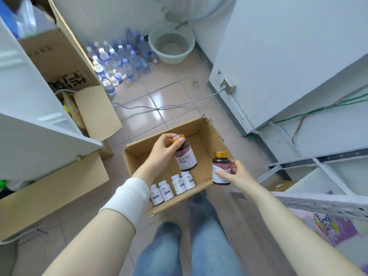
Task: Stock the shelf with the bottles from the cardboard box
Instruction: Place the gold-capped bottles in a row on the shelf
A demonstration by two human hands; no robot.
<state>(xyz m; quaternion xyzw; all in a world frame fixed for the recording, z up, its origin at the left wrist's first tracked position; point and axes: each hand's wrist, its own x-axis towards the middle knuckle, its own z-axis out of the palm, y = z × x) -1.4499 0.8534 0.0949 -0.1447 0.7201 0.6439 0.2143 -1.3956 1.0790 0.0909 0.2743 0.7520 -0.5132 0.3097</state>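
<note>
An open cardboard box (201, 126) sits on the tiled floor in front of my legs. Several small white bottles (172, 186) stand along its near wall. My left hand (162, 149) grips a dark bottle with a gold cap (185, 156) by its top, holding it tilted above the box. My right hand (237, 173) holds a second dark gold-capped bottle (220, 169) upright over the box's right rim. A white shelf unit (318, 198) stands to the right, its compartments showing at the frame's edge.
White cabinets (29, 126) and brown cartons (51, 188) crowd the left. Several water bottles (119, 58) and a pale basin (172, 44) stand at the far wall. A grey cable (169, 105) runs across the floor to a wall socket (229, 84).
</note>
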